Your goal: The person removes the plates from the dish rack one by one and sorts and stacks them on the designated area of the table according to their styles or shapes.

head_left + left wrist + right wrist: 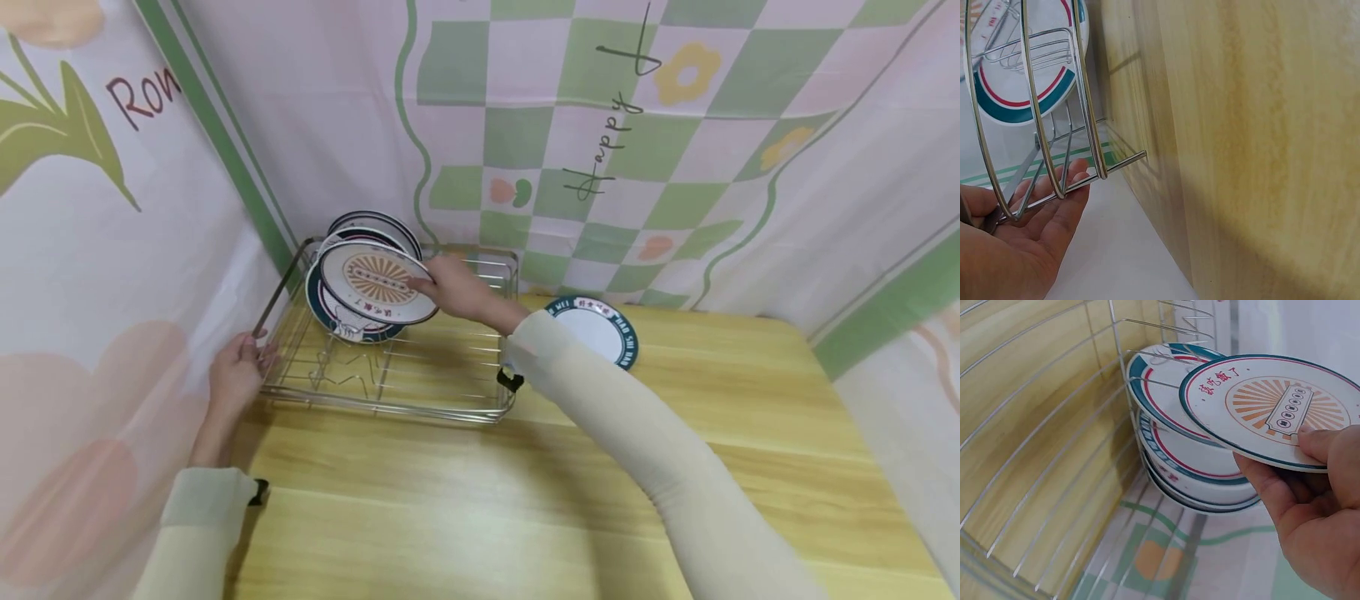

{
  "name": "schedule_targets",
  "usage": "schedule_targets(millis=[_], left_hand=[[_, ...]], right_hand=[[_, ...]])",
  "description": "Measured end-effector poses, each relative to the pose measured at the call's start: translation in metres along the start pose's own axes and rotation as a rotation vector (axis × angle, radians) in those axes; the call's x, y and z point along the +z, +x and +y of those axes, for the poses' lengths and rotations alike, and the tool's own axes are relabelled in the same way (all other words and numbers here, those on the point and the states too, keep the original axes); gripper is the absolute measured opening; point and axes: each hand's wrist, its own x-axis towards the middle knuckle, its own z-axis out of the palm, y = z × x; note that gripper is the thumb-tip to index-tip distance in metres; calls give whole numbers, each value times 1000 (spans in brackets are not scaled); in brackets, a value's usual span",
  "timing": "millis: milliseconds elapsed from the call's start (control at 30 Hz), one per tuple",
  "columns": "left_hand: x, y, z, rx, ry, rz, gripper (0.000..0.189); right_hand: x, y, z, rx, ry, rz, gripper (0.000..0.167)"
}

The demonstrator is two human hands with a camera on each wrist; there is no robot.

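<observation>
Pinched at its right edge, a white plate with an orange sunburst [378,282] is in my right hand [459,287], thumb on its face and fingers beneath. In the right wrist view this plate [1266,406] is tilted and overlaps several plates [1191,450] standing in the metal wire dish rack [420,408]. At the rack's left end, my left hand [238,371] holds the wire frame. The left wrist view shows the left fingers [1069,206] curled against the rack's wires [1038,100], with a teal-rimmed plate [1016,115] behind them.
A green-rimmed white plate [596,329] lies on the wooden table [712,417] right of the rack, partly covered by my right sleeve. Printed cloth [517,108] hangs behind the rack, and another cloth [112,317] hangs close along the left side.
</observation>
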Motion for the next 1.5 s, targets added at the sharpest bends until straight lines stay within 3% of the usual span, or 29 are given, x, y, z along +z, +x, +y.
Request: schedule_targets(millis=[400,767,1000,1133,1500], left_hand=[[-2,-4,3,-11,10,3,48],[-4,-2,0,8,13,19,47],[-7,-5,0,15,36,30,46],[-8,-4,-1,22,36,40,46],[-9,-4,0,7,20,41,46]], right_hand=[[-38,-33,12,79,292,17,24],[-61,-78,38,312,553,42,29],[-73,-106,62,354,526,109,35],[-80,-125,70,393,620,137,40],[-102,-198,108,542,616,146,60]])
